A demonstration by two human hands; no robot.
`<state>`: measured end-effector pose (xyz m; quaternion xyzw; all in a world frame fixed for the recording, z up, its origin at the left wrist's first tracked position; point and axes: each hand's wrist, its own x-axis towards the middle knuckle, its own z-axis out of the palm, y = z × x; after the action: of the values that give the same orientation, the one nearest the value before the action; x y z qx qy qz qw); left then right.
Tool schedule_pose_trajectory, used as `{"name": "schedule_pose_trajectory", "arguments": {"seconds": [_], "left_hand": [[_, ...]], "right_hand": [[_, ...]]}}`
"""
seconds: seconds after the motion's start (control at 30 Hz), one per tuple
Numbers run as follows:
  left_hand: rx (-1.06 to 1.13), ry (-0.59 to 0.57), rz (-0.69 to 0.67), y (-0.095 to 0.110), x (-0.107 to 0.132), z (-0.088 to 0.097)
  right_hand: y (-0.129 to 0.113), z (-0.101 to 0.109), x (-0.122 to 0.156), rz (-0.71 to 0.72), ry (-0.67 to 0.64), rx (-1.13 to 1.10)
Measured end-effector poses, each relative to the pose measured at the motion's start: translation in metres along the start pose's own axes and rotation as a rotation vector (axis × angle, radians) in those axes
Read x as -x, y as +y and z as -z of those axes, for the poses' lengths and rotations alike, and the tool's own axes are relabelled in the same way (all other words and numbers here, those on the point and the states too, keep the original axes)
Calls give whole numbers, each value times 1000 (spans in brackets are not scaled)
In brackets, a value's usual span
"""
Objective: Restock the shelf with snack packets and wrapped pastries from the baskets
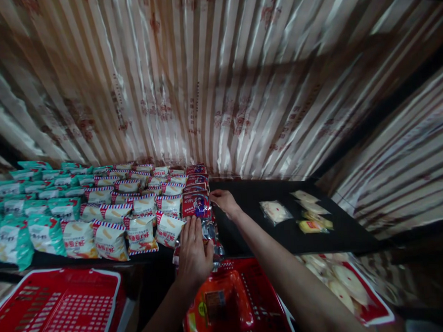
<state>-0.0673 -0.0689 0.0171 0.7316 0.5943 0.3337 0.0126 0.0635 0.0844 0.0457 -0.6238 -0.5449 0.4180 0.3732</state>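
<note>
A column of red-and-blue snack packets (192, 207) runs back along the black shelf, each overlapping the one behind. My right hand (225, 203) is at the right edge of a red packet near the front of this column, its fingertips closed on the packet's corner. My left hand (193, 249) lies with fingers stretched out over the lower front packets, fingertips at the bottom of that same packet. Silvery packet backs (210, 231) show between the hands; the left hand partly covers them. White snack bags (170, 227) with striped edges stand directly left of the column.
Teal bags (45, 233) fill the shelf's left end. Clear-wrapped pale items (275, 211) and a yellow packet (311, 226) lie on the right. Below stand a red basket (73, 275), another holding an orange package (236, 296), and a tray of pale rounds (346, 281). Pleated sheeting rises behind.
</note>
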Motion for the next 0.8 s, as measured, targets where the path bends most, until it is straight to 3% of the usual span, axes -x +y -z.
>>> {"name": "schedule_pose_trajectory", "arguments": {"seconds": [0.33, 0.63, 0.8], "left_hand": [[31, 32, 8, -4, 1, -2], [61, 1, -41, -2, -6, 1], [71, -8, 22, -3, -6, 1]], "right_hand": [[-11, -2, 4, -36, -97, -47], [-11, 11, 7, -90, -170, -116], [-6, 16, 1, -111, -185, -51]]}}
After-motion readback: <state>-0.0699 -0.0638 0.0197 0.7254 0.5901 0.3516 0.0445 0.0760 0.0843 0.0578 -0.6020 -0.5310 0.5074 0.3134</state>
